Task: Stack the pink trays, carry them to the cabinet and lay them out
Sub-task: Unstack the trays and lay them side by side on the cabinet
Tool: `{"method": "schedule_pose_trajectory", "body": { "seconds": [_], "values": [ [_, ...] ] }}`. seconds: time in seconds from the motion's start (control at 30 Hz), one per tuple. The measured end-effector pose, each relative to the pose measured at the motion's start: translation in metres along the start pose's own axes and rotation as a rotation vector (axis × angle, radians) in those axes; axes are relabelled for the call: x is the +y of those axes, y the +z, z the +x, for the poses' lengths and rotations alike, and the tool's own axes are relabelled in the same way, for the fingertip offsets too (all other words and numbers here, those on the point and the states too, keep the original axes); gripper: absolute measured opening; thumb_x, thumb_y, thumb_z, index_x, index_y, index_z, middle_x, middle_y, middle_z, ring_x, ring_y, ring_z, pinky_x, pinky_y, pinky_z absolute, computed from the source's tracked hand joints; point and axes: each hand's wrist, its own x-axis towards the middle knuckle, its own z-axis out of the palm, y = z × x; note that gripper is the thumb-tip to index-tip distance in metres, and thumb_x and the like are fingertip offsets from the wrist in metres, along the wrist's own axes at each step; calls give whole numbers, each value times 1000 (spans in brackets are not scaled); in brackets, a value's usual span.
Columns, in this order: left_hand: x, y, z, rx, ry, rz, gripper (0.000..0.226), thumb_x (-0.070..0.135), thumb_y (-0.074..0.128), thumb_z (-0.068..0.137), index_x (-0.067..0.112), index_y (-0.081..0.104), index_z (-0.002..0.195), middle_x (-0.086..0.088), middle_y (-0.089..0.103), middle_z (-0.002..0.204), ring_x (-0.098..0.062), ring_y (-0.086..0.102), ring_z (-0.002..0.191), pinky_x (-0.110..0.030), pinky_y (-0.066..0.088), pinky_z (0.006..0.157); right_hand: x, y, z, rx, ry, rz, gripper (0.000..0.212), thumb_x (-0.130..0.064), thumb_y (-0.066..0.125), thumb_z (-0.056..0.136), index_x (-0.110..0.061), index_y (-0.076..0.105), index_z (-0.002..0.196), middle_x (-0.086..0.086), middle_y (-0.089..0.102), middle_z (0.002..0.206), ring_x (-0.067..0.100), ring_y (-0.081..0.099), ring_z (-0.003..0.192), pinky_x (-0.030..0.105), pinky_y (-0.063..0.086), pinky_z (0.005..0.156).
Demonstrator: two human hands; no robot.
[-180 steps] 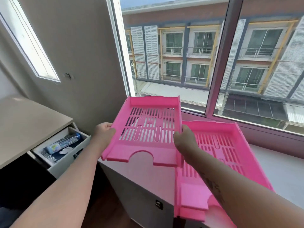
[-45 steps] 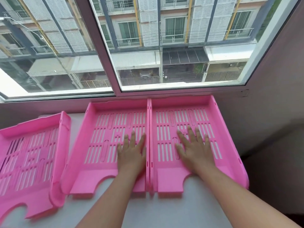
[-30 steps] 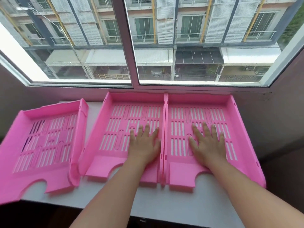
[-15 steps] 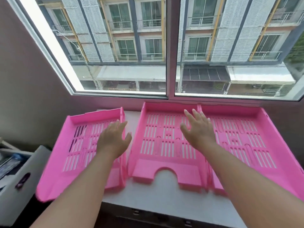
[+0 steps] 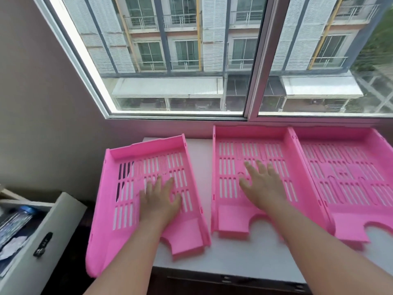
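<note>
Three pink slotted trays lie side by side on the white cabinet top (image 5: 229, 265) under the window. The left tray (image 5: 127, 184) sits askew, its left side hanging past the cabinet's edge. My left hand (image 5: 159, 201) rests flat inside it, fingers spread. The middle tray (image 5: 231, 162) lies square to the window, and my right hand (image 5: 263, 184) lies flat on its floor, fingers apart. The right tray (image 5: 350, 173) touches the middle one and runs out of view at the right.
A large window (image 5: 212, 60) rises directly behind the trays. To the left and lower, an open white drawer (image 5: 32, 241) holds a bottle and papers. A grey wall (image 5: 42, 103) closes the left side. A gap of bare top separates the left and middle trays.
My hands shifted one tray to the left: the left hand went from the middle tray onto the left one, the right hand from the right tray onto the middle one. The view panned left.
</note>
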Motion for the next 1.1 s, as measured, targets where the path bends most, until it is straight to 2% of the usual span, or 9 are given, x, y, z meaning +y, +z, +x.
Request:
{"method": "schedule_pose_trajectory", "body": {
  "seconds": [0.17, 0.33, 0.5, 0.63, 0.93, 1.1],
  "values": [
    [8, 17, 1, 31, -25, 24, 66, 62, 25, 93, 40, 11, 154, -6, 1, 166, -33, -1, 152, -54, 4, 122, 13, 20, -4, -38, 32, -49, 63, -55, 26, 94, -37, 16, 153, 4, 8, 165, 35, 4, 151, 53, 9, 121],
    [11, 21, 8, -7, 28, 76, 75, 76, 11, 86, 45, -1, 153, -7, -12, 165, -33, -12, 151, -49, -4, 122, 18, 31, -6, -9, 25, -68, 64, -57, 18, 94, -39, 4, 154, 1, -3, 165, 31, -6, 151, 49, 0, 122],
    [27, 18, 27, -41, 133, 121, 77, 79, 6, 83, 46, -7, 152, -6, -14, 164, -31, -13, 151, -47, -8, 121, 19, 32, -5, -13, 21, -64, 63, -58, 17, 94, -42, 0, 153, 0, -9, 165, 29, -11, 151, 49, -3, 122],
    [43, 18, 45, -45, 196, 141, 81, 79, 2, 78, 46, -6, 152, -7, -13, 165, -31, -13, 151, -50, -5, 122, 20, 34, -3, -16, 24, -63, 63, -58, 17, 94, -44, -2, 153, -2, -11, 165, 28, -14, 150, 49, -5, 121],
    [52, 18, 73, -38, 197, 160, 81, 77, 4, 79, 44, -2, 153, -8, -10, 165, -33, -9, 152, -53, -3, 122, 21, 35, -1, -19, 33, -76, 64, -58, 15, 94, -45, -6, 152, -2, -15, 164, 27, -16, 150, 49, -8, 120],
    [55, 11, 74, -60, 201, 113, 76, 71, 17, 90, 37, 2, 156, -10, -7, 166, -32, -8, 152, -52, -5, 122, 13, 19, 3, -89, 34, 16, 66, -55, 23, 95, -40, -1, 154, 3, -12, 165, 26, -16, 150, 54, -7, 120]
  ]
}}
